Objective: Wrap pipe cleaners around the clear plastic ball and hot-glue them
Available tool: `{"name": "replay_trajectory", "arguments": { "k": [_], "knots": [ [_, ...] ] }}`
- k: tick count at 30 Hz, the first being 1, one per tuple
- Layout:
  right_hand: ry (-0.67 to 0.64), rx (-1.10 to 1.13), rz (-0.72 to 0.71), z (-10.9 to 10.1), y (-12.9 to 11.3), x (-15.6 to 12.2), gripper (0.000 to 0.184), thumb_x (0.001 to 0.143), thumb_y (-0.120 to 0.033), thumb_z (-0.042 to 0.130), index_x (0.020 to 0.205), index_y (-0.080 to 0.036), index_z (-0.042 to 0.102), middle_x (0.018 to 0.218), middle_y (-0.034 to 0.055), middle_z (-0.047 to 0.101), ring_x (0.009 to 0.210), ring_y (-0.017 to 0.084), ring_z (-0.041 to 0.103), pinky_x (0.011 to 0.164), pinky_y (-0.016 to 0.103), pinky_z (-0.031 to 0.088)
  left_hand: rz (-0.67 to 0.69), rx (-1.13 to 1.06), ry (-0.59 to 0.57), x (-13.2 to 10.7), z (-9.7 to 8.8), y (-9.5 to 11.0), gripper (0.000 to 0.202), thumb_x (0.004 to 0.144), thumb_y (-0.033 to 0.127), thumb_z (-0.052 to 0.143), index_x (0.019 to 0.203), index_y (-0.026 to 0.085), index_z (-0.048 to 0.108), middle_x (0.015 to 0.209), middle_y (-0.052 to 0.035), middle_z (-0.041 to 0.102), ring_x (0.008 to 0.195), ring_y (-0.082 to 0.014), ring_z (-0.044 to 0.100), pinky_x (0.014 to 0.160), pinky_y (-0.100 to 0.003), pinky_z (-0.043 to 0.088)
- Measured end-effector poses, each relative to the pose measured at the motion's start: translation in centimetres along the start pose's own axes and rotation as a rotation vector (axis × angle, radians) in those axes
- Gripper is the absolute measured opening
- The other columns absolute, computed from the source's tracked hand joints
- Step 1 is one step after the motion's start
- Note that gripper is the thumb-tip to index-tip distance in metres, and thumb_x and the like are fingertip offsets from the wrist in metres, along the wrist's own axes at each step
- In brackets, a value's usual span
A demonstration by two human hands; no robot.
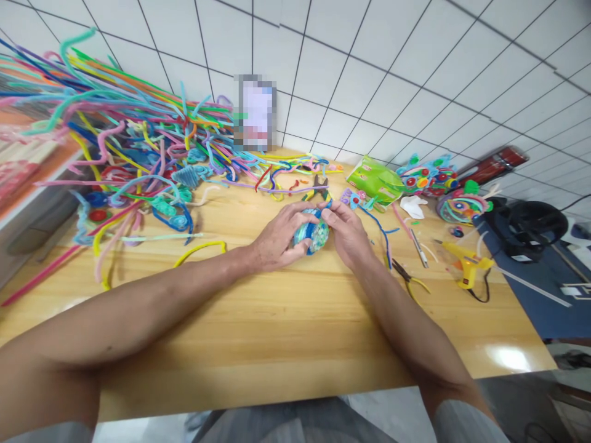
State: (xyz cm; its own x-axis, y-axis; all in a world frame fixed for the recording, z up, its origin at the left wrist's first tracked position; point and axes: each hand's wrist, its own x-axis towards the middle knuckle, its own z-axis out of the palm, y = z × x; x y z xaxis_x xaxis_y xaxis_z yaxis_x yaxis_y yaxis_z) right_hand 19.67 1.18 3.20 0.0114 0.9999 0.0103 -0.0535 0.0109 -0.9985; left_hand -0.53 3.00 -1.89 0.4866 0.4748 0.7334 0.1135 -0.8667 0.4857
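Over the middle of the wooden table, my left hand (279, 239) is closed around a round blue-and-green pipe-cleaner piece (314, 234), its thumb and fingers gripping the left side. At the piece's upper right edge, my right hand (345, 231) pinches with thumb and forefinger on a bit of blue pipe cleaner (325, 204). How that bit joins the round piece is partly hidden by the fingers. Just behind the hands lie pliers (318, 187) with dark jaws. A long blue pipe cleaner (382, 231) rests to the right of my right hand.
A heap of coloured pipe cleaners (157, 147) covers the back left. A phone (257, 114) leans against the tiled wall. On the right are a green tissue pack (375, 180), finished pipe-cleaner pieces (427, 175), yellow-handled pliers (410, 278), a yellow glue gun (470, 267) and a red thermos (494, 165).
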Motion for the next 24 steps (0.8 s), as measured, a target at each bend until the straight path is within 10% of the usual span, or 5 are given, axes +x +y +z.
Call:
{"name": "replay_trajectory", "arguments": {
  "k": [24],
  "knots": [
    [-0.011,0.018,-0.030,0.2,0.5,-0.5,0.041,0.073,-0.048,0.092,0.092,-0.027,0.063,0.116,0.0018,0.076,0.100,0.019,0.071,0.091,0.034,0.059,0.042,-0.063,0.061,0.0,0.6,0.0,0.067,0.103,0.040,0.067,0.162,0.024,0.039,0.156,-0.0194,0.055,0.149,-0.0334,0.054,0.124,-0.058,0.049]
  ]
}}
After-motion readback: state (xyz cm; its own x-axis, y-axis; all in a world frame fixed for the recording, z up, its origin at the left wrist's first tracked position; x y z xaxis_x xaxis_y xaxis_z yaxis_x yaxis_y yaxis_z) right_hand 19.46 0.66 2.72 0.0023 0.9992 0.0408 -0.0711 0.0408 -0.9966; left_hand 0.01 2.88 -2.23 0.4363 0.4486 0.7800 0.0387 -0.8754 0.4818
